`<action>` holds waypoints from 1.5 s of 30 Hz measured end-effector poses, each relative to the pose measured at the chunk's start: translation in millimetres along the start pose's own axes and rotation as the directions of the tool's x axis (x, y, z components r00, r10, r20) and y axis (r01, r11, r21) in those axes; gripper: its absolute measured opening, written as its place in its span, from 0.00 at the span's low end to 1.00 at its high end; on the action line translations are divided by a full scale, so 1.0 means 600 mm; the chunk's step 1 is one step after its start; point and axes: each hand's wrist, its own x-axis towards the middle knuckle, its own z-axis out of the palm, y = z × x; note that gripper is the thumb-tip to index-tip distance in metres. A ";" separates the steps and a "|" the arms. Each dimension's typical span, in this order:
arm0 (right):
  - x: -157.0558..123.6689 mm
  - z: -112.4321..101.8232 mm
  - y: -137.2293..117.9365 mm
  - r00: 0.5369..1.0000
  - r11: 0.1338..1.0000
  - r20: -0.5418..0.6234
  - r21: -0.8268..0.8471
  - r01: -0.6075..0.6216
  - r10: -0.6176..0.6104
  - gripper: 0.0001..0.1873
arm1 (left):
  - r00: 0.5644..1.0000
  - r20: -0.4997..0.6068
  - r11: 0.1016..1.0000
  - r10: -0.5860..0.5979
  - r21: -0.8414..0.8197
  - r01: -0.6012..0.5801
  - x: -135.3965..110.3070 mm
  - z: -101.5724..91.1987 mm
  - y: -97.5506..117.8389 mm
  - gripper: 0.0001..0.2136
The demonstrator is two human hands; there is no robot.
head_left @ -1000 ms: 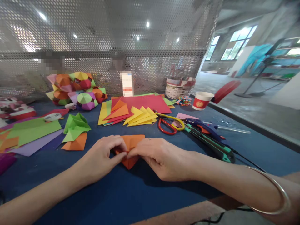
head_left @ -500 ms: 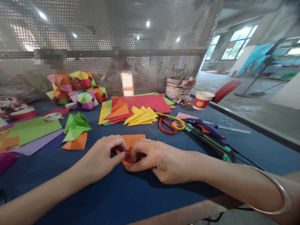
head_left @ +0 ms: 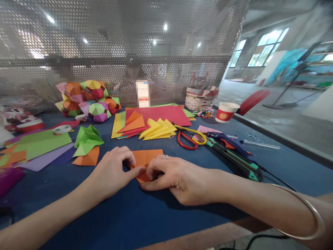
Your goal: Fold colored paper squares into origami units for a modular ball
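An orange sheet of paper [head_left: 146, 157], partly folded, lies on the blue table [head_left: 145, 215] in front of me. My left hand [head_left: 113, 172] pinches its left edge between thumb and fingers. My right hand [head_left: 173, 177], a ring on one finger and a bangle on the wrist, presses down on the paper's near part with curled fingers. The lower fold is hidden under my fingers.
Folded green and orange pieces [head_left: 86, 144] lie to the left, yellow and orange folded units [head_left: 145, 127] and a red sheet [head_left: 161, 114] behind. Scissors [head_left: 187, 138], a glue gun [head_left: 229, 143] and a utility knife [head_left: 239, 163] lie right. A paper cup [head_left: 225, 111], basket [head_left: 201, 97] and paper balls [head_left: 88, 99] stand farther back.
My right hand slid forward over the orange paper and flattened its lower point, which showed a second ago. My left hand kept its pinch. The view shifted slightly.
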 end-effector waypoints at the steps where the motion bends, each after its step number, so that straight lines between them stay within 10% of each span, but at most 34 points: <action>1: 0.000 0.000 0.000 1.000 1.000 0.001 0.002 0.005 -0.005 0.25 | 1.000 -0.012 1.000 0.002 0.002 -0.002 0.002 0.000 -0.006 0.16; 11: 0.002 0.000 0.001 1.000 1.000 0.028 0.010 0.004 -0.004 0.26 | 0.983 -0.100 0.978 0.157 0.153 -0.141 0.010 -0.007 -0.037 0.16; 20: 0.000 0.001 0.000 1.000 0.999 -0.002 0.037 -0.016 0.016 0.25 | 0.797 0.022 0.758 0.603 0.294 -0.582 -0.063 -0.009 -0.014 0.26; 36: 0.002 -0.001 -0.002 1.000 0.999 0.002 0.019 -0.031 0.031 0.25 | 0.877 0.107 0.667 0.468 0.609 -0.429 -0.078 -0.011 0.007 0.29; 45: 0.000 0.004 0.000 0.996 0.995 -0.085 0.095 0.004 0.004 0.25 | 0.729 -0.034 0.633 0.684 0.526 -0.568 -0.089 -0.006 0.008 0.23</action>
